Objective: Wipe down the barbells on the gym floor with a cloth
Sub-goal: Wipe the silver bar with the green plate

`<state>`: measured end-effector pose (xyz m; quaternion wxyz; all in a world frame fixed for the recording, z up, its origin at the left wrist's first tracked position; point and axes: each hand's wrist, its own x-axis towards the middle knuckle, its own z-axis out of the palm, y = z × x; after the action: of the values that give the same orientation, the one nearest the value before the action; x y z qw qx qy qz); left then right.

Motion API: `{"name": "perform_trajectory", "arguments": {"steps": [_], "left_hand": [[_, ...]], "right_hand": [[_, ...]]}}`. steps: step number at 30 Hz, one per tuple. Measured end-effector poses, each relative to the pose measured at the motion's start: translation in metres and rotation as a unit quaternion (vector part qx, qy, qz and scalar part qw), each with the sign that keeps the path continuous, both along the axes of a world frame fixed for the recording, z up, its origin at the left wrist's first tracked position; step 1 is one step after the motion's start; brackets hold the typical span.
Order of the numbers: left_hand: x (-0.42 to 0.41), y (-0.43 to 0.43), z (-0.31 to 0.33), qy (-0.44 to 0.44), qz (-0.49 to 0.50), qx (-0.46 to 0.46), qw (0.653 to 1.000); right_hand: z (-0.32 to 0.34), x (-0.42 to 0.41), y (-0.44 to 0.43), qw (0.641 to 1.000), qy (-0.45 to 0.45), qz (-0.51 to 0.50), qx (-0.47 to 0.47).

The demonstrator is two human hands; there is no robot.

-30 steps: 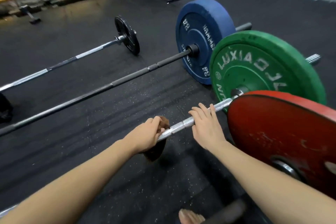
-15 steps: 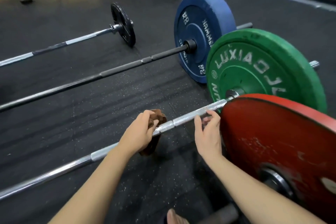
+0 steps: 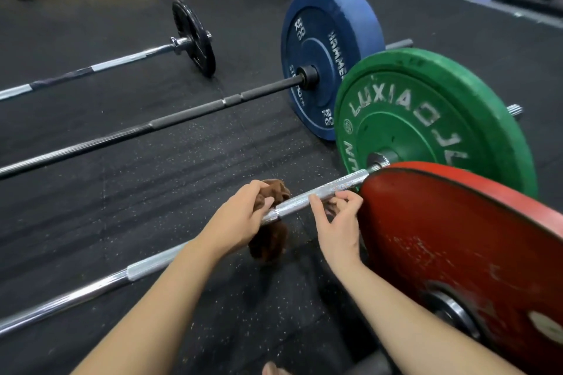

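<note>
Currently, head view: cloth (image 3: 269, 242) wrapped on chrome barbell (image 3: 323, 192), both hands on it.
The left hand (image 3: 240, 219) clenches the brown cloth round the shaft, loose end hanging under the bar toward the floor (image 3: 152, 192); wrap likely meant to rub all sides at once. The right hand (image 3: 338, 222) pinches the bare knurled section just beside the red plate (image 3: 457, 237), thumb on the near side, fingers curled, probably steadying the bar against rolling. The green plate (image 3: 426, 119) caps this bar.
</note>
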<state>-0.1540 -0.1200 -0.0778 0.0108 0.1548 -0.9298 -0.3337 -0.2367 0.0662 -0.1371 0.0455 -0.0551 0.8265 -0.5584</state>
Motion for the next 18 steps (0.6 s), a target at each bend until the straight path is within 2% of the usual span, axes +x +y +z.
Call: {"name": "perform_trajectory", "arguments": {"steps": [4, 6, 12, 18], "left_hand": [[0.012, -0.007, 0.007, 0.014, 0.009, -0.001, 1.000], [0.016, -0.010, 0.010, 0.015, 0.016, -0.003, 1.000], [-0.012, 0.005, 0.019, -0.005, -0.026, -0.006, 1.000], [-0.081, 0.048, 0.024, -0.005, -0.079, 0.046, 0.996]], "right_hand": [[0.001, -0.002, -0.001, 0.994, -0.080, -0.008, -0.073], [0.004, -0.003, 0.001, 0.992, -0.105, 0.003, -0.074], [0.009, -0.006, 0.003, 0.995, -0.088, 0.037, -0.024], [0.003, -0.014, 0.006, 0.995, -0.067, 0.068, 0.016]]}}
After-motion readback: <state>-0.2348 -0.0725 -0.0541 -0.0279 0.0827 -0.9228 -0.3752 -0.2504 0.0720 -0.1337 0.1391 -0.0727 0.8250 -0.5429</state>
